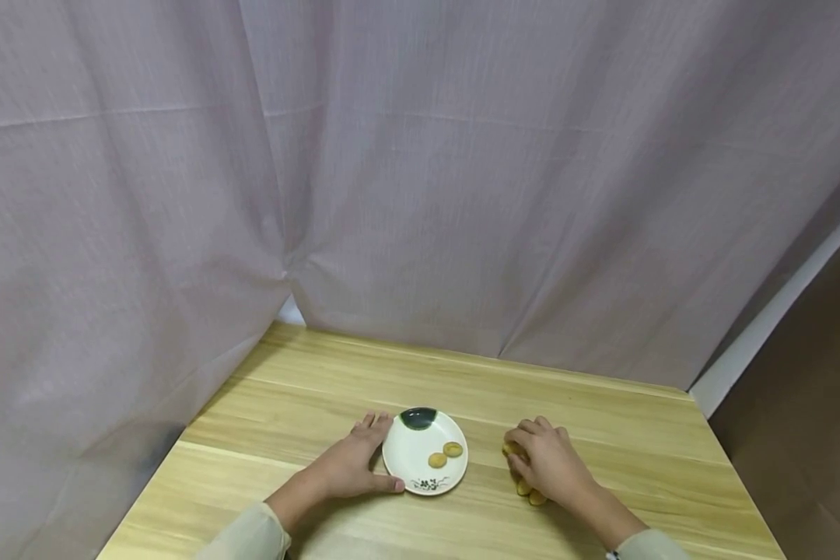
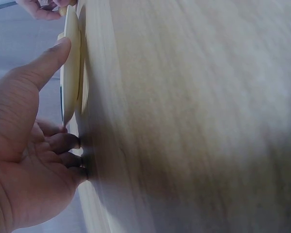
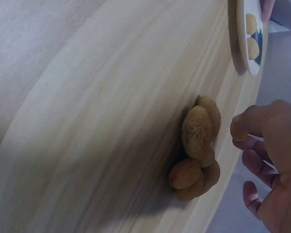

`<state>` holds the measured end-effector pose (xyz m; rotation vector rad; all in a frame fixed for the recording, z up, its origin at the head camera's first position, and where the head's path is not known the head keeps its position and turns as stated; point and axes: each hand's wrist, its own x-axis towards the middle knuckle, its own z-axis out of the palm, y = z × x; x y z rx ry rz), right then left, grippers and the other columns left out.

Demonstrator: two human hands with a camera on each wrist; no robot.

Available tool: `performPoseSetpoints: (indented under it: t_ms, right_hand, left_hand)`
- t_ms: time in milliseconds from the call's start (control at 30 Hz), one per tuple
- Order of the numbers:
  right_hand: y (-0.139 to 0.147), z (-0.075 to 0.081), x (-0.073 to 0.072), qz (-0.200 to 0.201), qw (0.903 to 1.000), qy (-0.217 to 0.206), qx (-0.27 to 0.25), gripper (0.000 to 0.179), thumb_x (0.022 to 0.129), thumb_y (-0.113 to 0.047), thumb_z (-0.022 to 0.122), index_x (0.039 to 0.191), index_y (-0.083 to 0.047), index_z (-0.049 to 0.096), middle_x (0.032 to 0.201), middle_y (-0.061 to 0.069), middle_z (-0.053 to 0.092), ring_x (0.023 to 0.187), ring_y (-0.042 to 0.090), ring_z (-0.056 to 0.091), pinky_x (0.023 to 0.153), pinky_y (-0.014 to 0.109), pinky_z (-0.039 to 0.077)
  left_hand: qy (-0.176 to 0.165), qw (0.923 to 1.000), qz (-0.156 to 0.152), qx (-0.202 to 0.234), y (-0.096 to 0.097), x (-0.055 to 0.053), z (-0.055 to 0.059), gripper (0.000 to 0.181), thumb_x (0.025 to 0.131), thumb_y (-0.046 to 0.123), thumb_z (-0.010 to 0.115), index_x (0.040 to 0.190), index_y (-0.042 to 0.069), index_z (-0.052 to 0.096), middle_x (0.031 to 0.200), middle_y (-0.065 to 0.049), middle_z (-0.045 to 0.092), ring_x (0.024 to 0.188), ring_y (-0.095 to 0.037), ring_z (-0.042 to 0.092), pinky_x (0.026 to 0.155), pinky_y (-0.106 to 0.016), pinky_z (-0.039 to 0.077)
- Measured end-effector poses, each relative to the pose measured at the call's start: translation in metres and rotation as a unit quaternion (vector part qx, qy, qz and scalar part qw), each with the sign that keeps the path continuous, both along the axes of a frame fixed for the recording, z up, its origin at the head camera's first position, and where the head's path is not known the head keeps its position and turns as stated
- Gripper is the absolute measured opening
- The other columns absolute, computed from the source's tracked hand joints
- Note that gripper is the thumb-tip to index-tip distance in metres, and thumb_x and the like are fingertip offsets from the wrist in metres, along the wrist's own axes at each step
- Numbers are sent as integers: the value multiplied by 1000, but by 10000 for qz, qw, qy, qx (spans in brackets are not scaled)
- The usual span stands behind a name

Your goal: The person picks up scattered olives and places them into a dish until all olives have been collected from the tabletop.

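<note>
A round white plate (image 1: 413,455) with a dark green patch and a small plant drawing lies on the wooden table. Two yellow-brown oval pieces, resembling dried fruit (image 1: 437,460), lie on it. My left hand (image 1: 353,463) holds the plate's left side, thumb at the near rim and fingers at the far rim. Right of the plate, my right hand (image 1: 549,463) bends over a small heap of the same wrinkled dried fruit (image 3: 196,133). In the right wrist view its fingers are loosely bent beside the heap, with a gap between; no piece shows clearly in them.
The wooden table (image 1: 364,365) reaches back to a grey-mauve curtain (image 1: 420,194), which also hangs along the left side. A brown surface (image 1: 805,435) stands beyond the table's right edge.
</note>
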<state>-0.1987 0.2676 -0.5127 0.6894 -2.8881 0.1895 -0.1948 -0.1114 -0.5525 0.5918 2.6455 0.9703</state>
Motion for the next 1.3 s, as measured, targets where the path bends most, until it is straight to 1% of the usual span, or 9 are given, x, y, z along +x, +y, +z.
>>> performPoseSetpoints:
  t_ms: [133, 400, 633, 833, 933, 1000, 1100, 1167, 1300]
  right_hand:
    - [-5, 2, 1, 78, 9999, 42, -62, 24, 91, -19, 92, 111, -14, 81, 107, -2, 77, 97, 16, 59, 78, 40, 50]
    - [-15, 2, 0, 283, 9987, 353, -234, 25, 88, -17, 93, 110, -13, 82, 105, 0, 78, 96, 16, 61, 78, 37, 49]
    - [-25, 0, -3, 402, 9983, 247, -339, 25, 91, -20, 91, 113, -14, 83, 110, 0, 80, 100, 16, 63, 81, 38, 51]
    - [-35, 3, -5, 539, 9974, 333, -348, 26, 90, -19, 92, 115, -14, 83, 112, 0, 81, 101, 16, 64, 82, 38, 52]
    - [-40, 3, -5, 634, 9967, 293, -415, 26, 90, -18, 91, 115, -14, 82, 113, 1, 80, 102, 16, 63, 83, 40, 53]
    - [-43, 4, -6, 693, 9962, 269, -456, 26, 91, -17, 91, 115, -14, 82, 113, 0, 80, 102, 17, 63, 86, 47, 57]
    - [-48, 4, -6, 739, 9956, 168, -558, 26, 92, -17, 90, 116, -13, 82, 114, 1, 80, 103, 17, 63, 88, 55, 60]
    - [-50, 4, -6, 765, 9953, 185, -563, 27, 92, -18, 90, 117, -13, 82, 114, 1, 80, 103, 17, 63, 88, 58, 61]
    - [-54, 2, -6, 824, 9947, 264, -552, 27, 91, -18, 90, 117, -14, 82, 113, 0, 80, 102, 16, 63, 86, 52, 59]
  left_hand:
    - [-14, 10000, 16, -4, 0, 1, 1, 123, 87, 66, 87, 175, 5, 27, 183, -21, 23, 171, -49, 16, 136, -69, 23]
    - [-31, 10000, 33, -12, 1, 1, 2, 123, 87, 65, 87, 175, 3, 26, 183, -22, 22, 171, -50, 16, 136, -69, 24]
    - [-61, 10000, 30, 6, 1, 3, 8, 123, 88, 64, 87, 175, 2, 26, 183, -23, 23, 170, -52, 17, 135, -71, 25]
    - [-70, 9999, 61, -37, 1, 4, 8, 123, 87, 64, 88, 175, 3, 26, 183, -21, 23, 170, -51, 18, 136, -69, 25]
    - [-40, 10000, 62, -42, 2, 3, 7, 123, 87, 64, 88, 174, 2, 27, 183, -21, 24, 170, -51, 18, 135, -70, 26]
    - [-41, 10000, 58, -55, 2, 3, 7, 123, 87, 64, 88, 175, 3, 27, 183, -21, 23, 170, -51, 18, 135, -69, 26]
    - [-49, 10000, 56, -66, 2, 3, 7, 123, 87, 65, 88, 175, 3, 27, 183, -20, 23, 171, -50, 17, 136, -69, 25]
    - [-64, 9999, 65, -73, 2, 3, 7, 123, 87, 66, 87, 175, 4, 27, 184, -19, 23, 171, -49, 17, 137, -67, 24]
    - [-47, 9999, 53, -78, 2, 2, 6, 124, 86, 65, 88, 175, 4, 27, 183, -20, 23, 171, -49, 17, 136, -68, 24]
